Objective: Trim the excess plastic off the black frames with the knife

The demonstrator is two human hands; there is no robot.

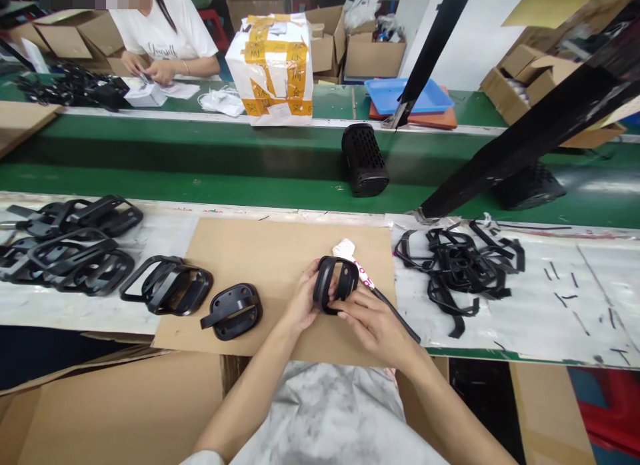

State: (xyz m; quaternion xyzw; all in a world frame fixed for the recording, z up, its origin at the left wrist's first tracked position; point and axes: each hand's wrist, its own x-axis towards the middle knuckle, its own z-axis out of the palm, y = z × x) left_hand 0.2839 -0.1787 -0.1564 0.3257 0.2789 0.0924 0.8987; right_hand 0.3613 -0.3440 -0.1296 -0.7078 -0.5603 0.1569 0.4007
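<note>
While left hand [303, 297] holds frame [324, 285] — wrapped rod [380, 294] beside, brackets [453, 252] rightward.

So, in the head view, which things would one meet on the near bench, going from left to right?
Pile of black frames, first lone black part, second lone black part, left hand, held black part, right hand, tangled pile of black strips, thin black scraps.

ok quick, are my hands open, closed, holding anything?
Left hand: closed, holding a black looped part.
Right hand: touching that part's lower edge; whether it grips, can't tell.
</note>
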